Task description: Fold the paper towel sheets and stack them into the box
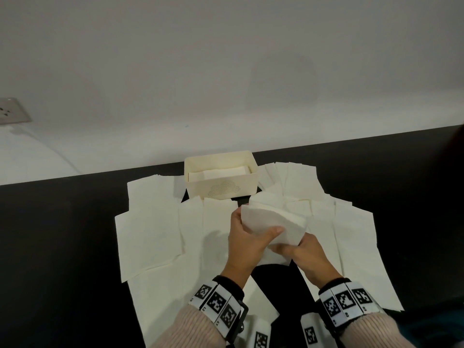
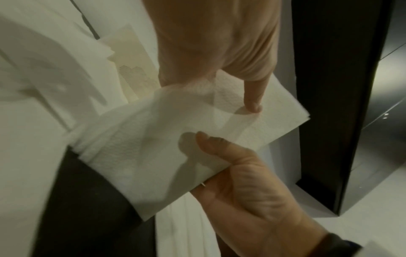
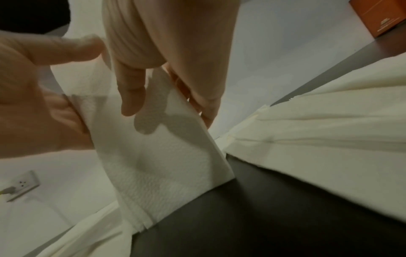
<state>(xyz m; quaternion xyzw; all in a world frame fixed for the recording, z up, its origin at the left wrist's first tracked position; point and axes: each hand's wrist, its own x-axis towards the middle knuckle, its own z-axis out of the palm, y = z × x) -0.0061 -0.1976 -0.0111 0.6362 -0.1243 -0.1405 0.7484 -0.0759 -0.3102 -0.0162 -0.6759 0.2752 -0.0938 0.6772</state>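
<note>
Both hands hold one folded paper towel [image 1: 272, 223] in the air above the dark table [image 1: 62, 222]. The left hand [image 1: 247, 243] pinches its near-left edge, thumb on top and fingers curled underneath. The right hand [image 1: 305, 253] grips the near-right end, thumb over the top face and fingers behind. The towel is folded into several layers and its long axis runs from far left to near right in the head view, tilted, with the far-left corner raised. Flat unfolded sheets [image 1: 148, 237] lie spread over the table on either side and beneath the hands. The cream box [image 1: 222, 188] stands just beyond, against the wall [image 1: 226, 71], with folded towels already inside.
</note>
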